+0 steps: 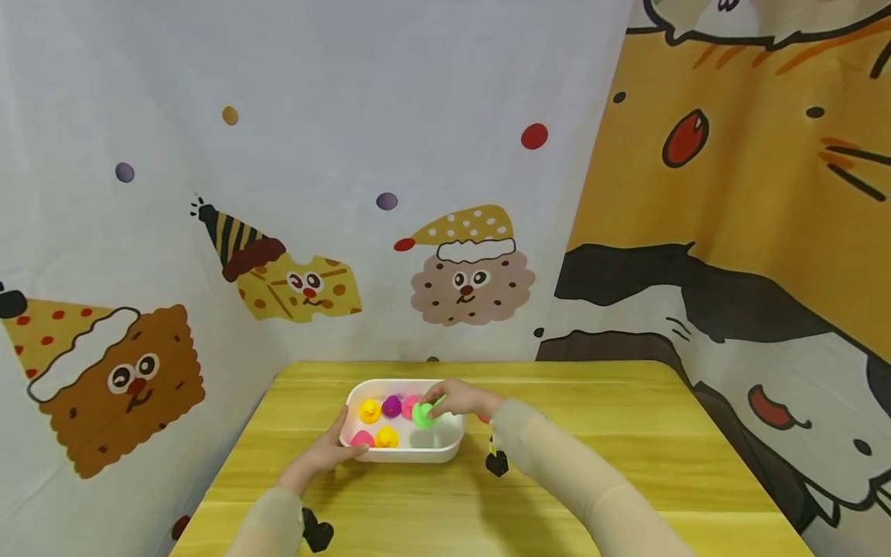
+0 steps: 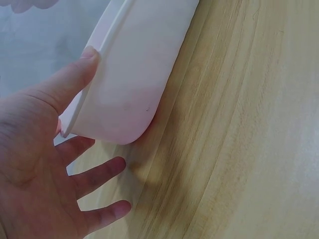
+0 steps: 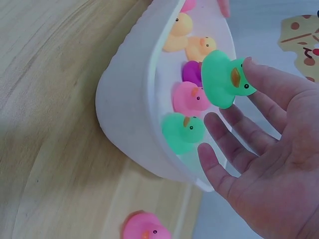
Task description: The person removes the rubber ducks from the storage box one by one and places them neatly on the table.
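Handling of a toy duck over a tub. A green duck (image 3: 219, 82) is held above the tub (image 1: 407, 456) by the right hand (image 1: 461, 398), pinched at the head between the thumb and the fingers behind it; the outer fingers are spread apart, free of the toy. The near-left corner of the tub is held by the left hand (image 1: 323, 449), the thumb laid against the rim and three fingers fanned apart past the end wall; the forefinger is mostly hidden. In the tub are seen a second green duck (image 3: 182, 133), a purple duck (image 1: 392, 406), two yellow ducks (image 1: 370, 411) and two pink ducks (image 1: 411, 407). Another pink duck (image 3: 145, 228) is seen on the worktop (image 1: 592, 433), beside the tub. The green duck is judged to be light, hollow and soft, easily dented and slightly slippery; it is best taken across the rounded body, with gentle pressure, since the small head may roll between the fingertips. The tub is judged to be light, thin-walled and a little flexible, easily pushed along the worktop; it is best steadied at a corner or by the rim
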Motion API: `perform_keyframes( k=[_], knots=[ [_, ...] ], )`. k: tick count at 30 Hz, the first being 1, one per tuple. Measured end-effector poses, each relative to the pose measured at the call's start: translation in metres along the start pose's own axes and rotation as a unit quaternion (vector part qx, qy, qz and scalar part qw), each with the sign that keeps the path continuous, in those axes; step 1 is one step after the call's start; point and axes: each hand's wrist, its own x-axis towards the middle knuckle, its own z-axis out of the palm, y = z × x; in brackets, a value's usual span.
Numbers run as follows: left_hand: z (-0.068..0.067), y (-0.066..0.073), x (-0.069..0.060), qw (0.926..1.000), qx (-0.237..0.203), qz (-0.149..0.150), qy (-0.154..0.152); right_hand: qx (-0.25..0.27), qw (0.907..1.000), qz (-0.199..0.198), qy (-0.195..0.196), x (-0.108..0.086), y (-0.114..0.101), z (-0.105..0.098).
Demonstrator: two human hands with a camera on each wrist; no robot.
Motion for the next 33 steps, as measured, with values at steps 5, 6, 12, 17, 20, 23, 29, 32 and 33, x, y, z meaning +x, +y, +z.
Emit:
perform_keyframes(
  k=[5, 6, 12, 17, 20, 23, 29, 32, 33],
  knots=[
    [-0.001, 0.0, 0.0, 1.0, 0.002, -0.005, -0.003, 0.015, 0.9999, 0.004, 0.0, -0.001, -0.001, -0.003],
    [-0.002, 0.0, -0.001, 1.0, 0.003, -0.004, -0.004, 0.014, 0.9999, 0.005, 0.0, -0.001, -0.002, -0.004],
    [-0.002, 0.001, 0.0, 1.0, 0.005, -0.001, -0.006, 0.011, 0.9999, 0.004, -0.001, -0.003, -0.004, -0.007],
    [-0.002, 0.002, 0.0, 1.0, 0.004, -0.001, -0.004, -0.003, 1.0, 0.008, 0.005, -0.005, -0.004, -0.011],
    [-0.002, 0.001, 0.0, 1.0, 0.007, 0.001, -0.004, -0.006, 0.9999, 0.009, 0.013, -0.006, -0.003, -0.013],
    [-0.002, 0.001, 0.0, 1.0, 0.006, 0.001, -0.004, 0.002, 0.9998, 0.007, 0.019, -0.008, -0.002, -0.016],
    [-0.002, 0.001, 0.0, 0.9999, 0.009, -0.002, -0.005, 0.014, 0.9994, 0.006, 0.031, -0.012, 0.0, -0.022],
    [-0.002, 0.001, 0.0, 0.9999, 0.008, -0.002, -0.007, 0.01, 0.9992, 0.007, 0.037, -0.014, 0.0, -0.025],
    [-0.002, 0.001, 0.0, 0.9999, 0.009, -0.001, -0.008, 0.009, 0.9991, 0.007, 0.04, -0.015, 0.0, -0.026]
  ],
)
